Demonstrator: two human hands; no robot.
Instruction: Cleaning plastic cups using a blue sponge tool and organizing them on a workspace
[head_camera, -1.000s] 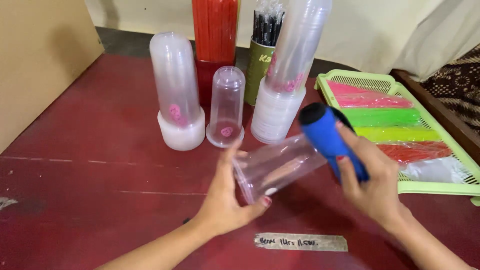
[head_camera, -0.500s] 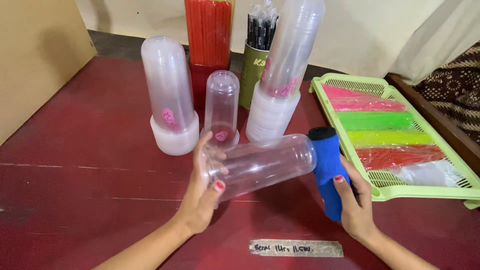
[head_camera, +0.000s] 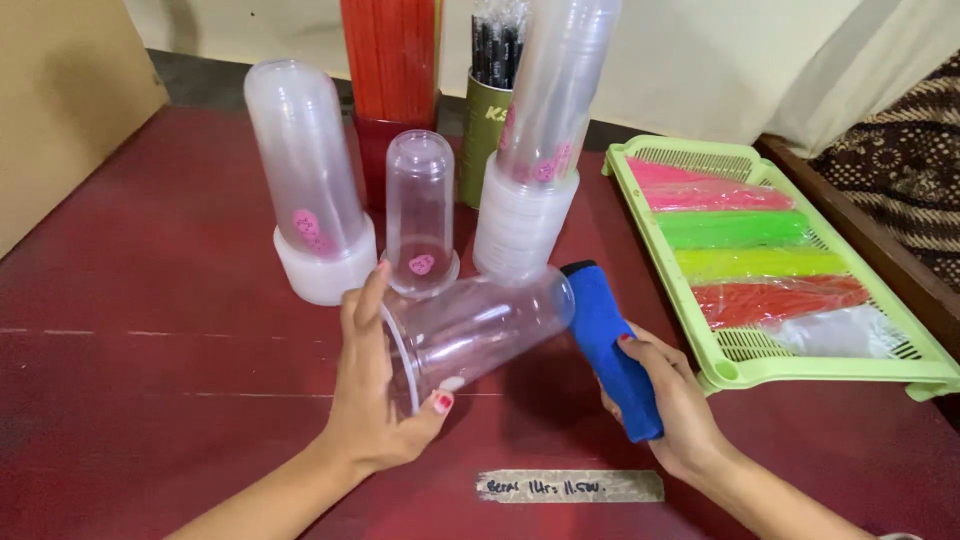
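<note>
At centre frame the left hand (head_camera: 375, 400) has its grip closed round the rim of a clear plastic cup (head_camera: 480, 325), held on its side above the red bench (head_camera: 150, 330); the cup is empty. The right hand (head_camera: 665, 405) is wrapped round a blue cylinder (head_camera: 610, 345) whose top end touches the cup's base. Behind stand upturned cup stacks (head_camera: 310, 190). At right, a green tray (head_camera: 730, 365) holds packets of coloured straws (head_camera: 745, 230).
</note>
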